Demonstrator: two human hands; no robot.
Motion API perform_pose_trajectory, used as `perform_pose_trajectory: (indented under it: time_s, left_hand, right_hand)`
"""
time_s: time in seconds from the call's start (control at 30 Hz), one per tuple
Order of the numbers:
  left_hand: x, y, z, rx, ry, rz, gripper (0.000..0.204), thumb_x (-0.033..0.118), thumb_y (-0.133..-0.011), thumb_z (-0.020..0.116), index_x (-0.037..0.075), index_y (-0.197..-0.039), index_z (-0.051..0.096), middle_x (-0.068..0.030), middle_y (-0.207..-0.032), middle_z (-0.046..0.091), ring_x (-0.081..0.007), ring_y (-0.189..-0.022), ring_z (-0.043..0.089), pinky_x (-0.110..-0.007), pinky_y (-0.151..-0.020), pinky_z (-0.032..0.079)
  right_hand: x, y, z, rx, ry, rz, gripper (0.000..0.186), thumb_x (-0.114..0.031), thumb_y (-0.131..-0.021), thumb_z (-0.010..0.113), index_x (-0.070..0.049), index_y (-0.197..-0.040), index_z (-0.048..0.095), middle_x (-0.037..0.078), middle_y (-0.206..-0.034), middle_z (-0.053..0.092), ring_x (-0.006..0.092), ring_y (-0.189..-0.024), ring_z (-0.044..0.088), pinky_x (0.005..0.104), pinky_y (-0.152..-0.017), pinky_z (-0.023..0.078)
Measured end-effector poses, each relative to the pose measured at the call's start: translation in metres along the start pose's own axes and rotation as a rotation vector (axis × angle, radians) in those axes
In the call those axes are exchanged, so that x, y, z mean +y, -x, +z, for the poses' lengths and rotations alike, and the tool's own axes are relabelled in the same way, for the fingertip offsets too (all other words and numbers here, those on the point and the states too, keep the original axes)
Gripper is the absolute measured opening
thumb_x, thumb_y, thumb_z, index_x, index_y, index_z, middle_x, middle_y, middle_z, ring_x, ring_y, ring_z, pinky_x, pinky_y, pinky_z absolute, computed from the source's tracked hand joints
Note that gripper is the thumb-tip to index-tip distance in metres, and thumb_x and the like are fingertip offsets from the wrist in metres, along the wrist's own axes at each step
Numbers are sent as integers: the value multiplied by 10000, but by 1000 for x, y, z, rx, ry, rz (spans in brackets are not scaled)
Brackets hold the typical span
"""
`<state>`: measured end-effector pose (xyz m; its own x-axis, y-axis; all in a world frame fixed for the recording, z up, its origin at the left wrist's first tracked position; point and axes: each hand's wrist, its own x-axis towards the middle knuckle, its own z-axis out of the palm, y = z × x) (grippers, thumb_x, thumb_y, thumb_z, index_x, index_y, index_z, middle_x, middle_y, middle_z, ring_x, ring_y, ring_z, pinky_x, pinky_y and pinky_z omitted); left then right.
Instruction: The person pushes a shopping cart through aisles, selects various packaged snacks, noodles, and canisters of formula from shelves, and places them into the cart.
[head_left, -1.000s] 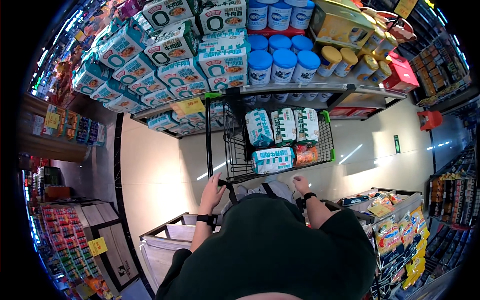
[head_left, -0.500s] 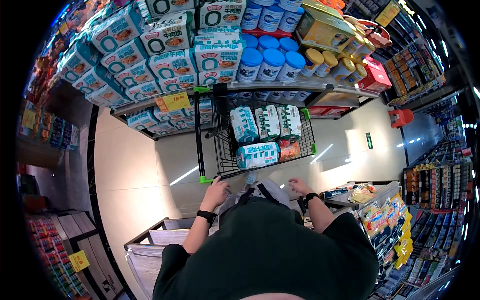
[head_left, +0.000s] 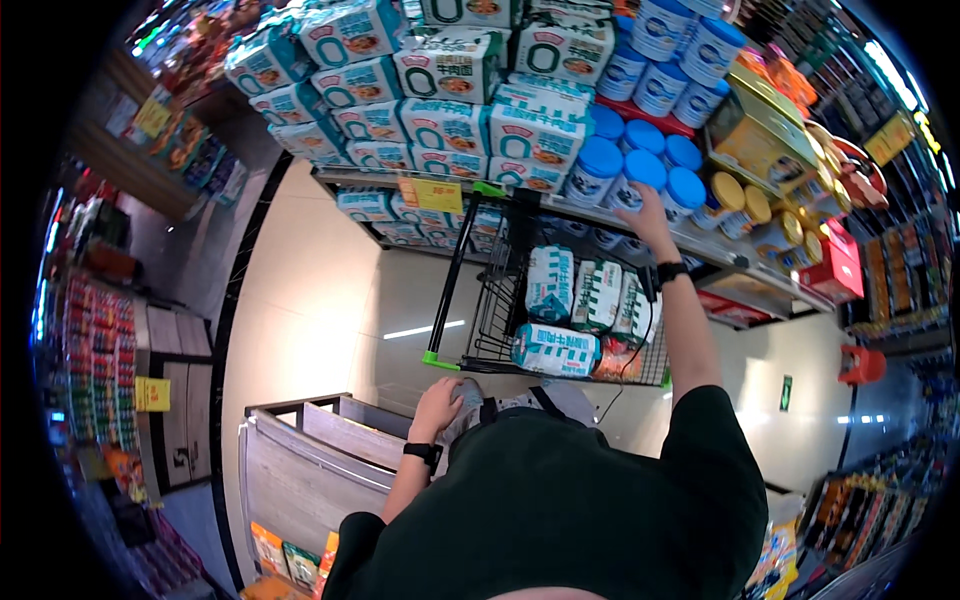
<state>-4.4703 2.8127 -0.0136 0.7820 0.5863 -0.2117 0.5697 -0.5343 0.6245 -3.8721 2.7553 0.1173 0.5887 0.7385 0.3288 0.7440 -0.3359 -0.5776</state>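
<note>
My right hand [head_left: 644, 212] reaches over the cart to a white canister with a blue lid [head_left: 635, 180] on the shelf, fingers apart at its front; contact is unclear. A black band and small dark device are on that wrist, with a thin cord hanging. My left hand [head_left: 438, 405] is low beside the cart's near left corner, fingers loosely bent and apart, holding nothing visible. The black wire shopping cart [head_left: 485, 340] with green corners holds several white-and-teal noodle packs [head_left: 555, 350] and an orange pack [head_left: 620, 362].
Stacked noodle multipacks [head_left: 445, 130] fill the shelf's left; yellow-lidded tins [head_left: 750, 210] and a red box [head_left: 830, 260] stand right. A wooden display bin [head_left: 300, 445] is at lower left. A red stool [head_left: 860, 365] stands on the floor [head_left: 300, 290] at right.
My right hand has risen and reached forward from beside my body to the blue-lidded canisters. My left hand is still low. The view has turned, shifting shelf and cart rightward.
</note>
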Motion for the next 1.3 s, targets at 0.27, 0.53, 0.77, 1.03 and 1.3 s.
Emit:
perform_pose_trajectory:
  time_s: [0.27, 0.53, 0.77, 1.03, 1.3]
  left_hand:
    - [38, 64, 65, 188, 159, -347, 409, 234, -890, 713, 52, -1247, 637, -193, -1221, 660, -377, -1150, 621, -435, -988, 503]
    - [86, 116, 101, 299, 229, -640, 376, 208, -900, 718, 47, -1230, 639, -237, -1154, 668, -404, -1077, 641, -462, -929, 528]
    - [102, 106, 97, 323, 268, -653, 381, 205, -907, 709, 64, -1254, 639, -209, -1186, 675, -372, -1105, 648, -449, -928, 530]
    - [94, 92, 94, 288, 246, -577, 361, 194, -918, 705, 63, -1249, 644, -197, -1170, 675, -347, -1091, 646, -437, -913, 530]
    - [84, 94, 96, 330, 291, -586, 369, 186, -913, 709, 53, -1251, 644, -183, -1194, 675, -350, -1076, 658, -441, -918, 542]
  right_hand:
    - [29, -153, 62, -267, 281, 104, 1208, -639, -673, 852, -222, -1633, 249, 242, -1651, 258, 508, -1436, 358, 661, -1173, 214]
    - [38, -155, 89, -275, 424, 156, 1207, -616, -643, 854, -257, -1630, 259, 253, -1637, 265, 563, -1377, 360, 632, -1176, 188]
    - [38, -138, 87, -83, 376, -25, 1065, -538, -624, 876, -233, -1537, 421, 309, -1520, 376, 571, -1243, 439, 665, -1101, 231]
    - [5, -76, 33, 114, 232, -66, 947, -443, -586, 902, -222, -1420, 513, 267, -1516, 400, 558, -1208, 458, 627, -916, 476]
    - [-17, 27, 31, 36, 151, -19, 868, -440, -608, 860, -183, -1371, 536, 271, -1511, 389, 546, -1239, 440, 617, -971, 442]
